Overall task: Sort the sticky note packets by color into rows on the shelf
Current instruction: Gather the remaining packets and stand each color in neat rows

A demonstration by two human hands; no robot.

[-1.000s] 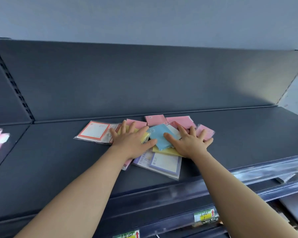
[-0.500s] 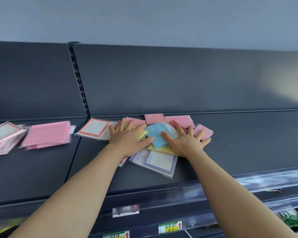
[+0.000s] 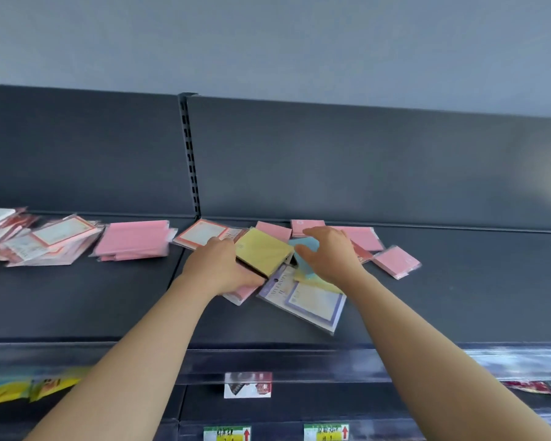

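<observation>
the left hand [image 3: 218,270] grips a yellow packet [image 3: 264,249], tilted, between both hands. the right hand [image 3: 330,254] is relaxed with spread fingers over a blue packet [image 3: 301,241]. pink packets [image 3: 395,261] lie right of it on the shelf [image 3: 458,297].

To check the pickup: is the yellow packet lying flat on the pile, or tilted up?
Tilted up. The left hand grips the yellow packet; its near edge is raised above the pile.
</observation>
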